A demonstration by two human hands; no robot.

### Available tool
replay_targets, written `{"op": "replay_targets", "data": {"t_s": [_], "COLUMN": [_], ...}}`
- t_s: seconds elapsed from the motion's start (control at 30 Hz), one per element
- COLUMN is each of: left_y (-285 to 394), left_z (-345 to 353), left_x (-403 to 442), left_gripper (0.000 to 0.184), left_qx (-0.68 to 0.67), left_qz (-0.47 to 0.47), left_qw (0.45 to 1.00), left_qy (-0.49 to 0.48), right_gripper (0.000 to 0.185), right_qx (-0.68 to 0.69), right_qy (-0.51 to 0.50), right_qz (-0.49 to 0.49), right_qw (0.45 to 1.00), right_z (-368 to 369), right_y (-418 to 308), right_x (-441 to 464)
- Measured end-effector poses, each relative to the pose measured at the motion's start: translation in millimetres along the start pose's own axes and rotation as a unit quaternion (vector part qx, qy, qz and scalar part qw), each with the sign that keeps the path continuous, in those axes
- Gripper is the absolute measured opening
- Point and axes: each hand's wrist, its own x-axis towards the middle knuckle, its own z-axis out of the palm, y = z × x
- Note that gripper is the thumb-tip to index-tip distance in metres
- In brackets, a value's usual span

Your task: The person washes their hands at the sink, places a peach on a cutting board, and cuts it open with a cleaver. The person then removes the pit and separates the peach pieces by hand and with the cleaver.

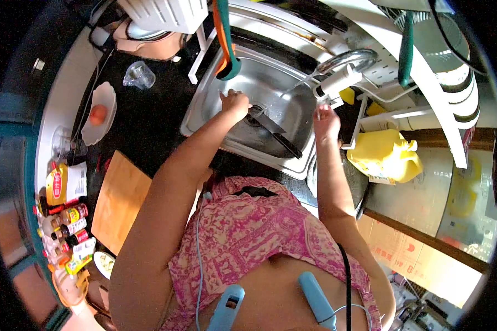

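My left hand (236, 105) is over the metal sink (215, 128), fingers curled; what they hold, if anything, is hidden. The thumb side is at the blade end of a black-handled knife (269, 124). This knife slants across the basin above the drain, its handle toward the front right rim. My right hand (327, 122) is at the tap's lever (333, 102), right of the basin, fingers closed around it. From the curved tap (348, 57) a thin stream of water runs into the sink.
Left are a wooden cutting board (121, 201), a white dish (106, 128) with a round orange-red item (98, 115), a clear measuring cup (139, 75) and several bottles (69, 220). A yellow jug (384, 154) stands right. Green and orange utensils (227, 49) hang over the sink.
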Motion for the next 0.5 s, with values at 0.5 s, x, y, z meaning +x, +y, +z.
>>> {"op": "replay_targets", "data": {"t_s": [0.5], "left_y": [14.4], "left_z": [-74.0], "left_x": [-70.6], "left_gripper": [0.021], "left_qx": [-0.397], "left_qz": [0.18], "left_qw": [0.87], "left_qy": [0.23], "right_gripper": [0.037], "right_qx": [-0.663], "right_qy": [-0.417], "right_qz": [-0.294], "right_qw": [0.548], "right_z": [-12.3], "right_y": [11.0], "right_x": [-116.3]}}
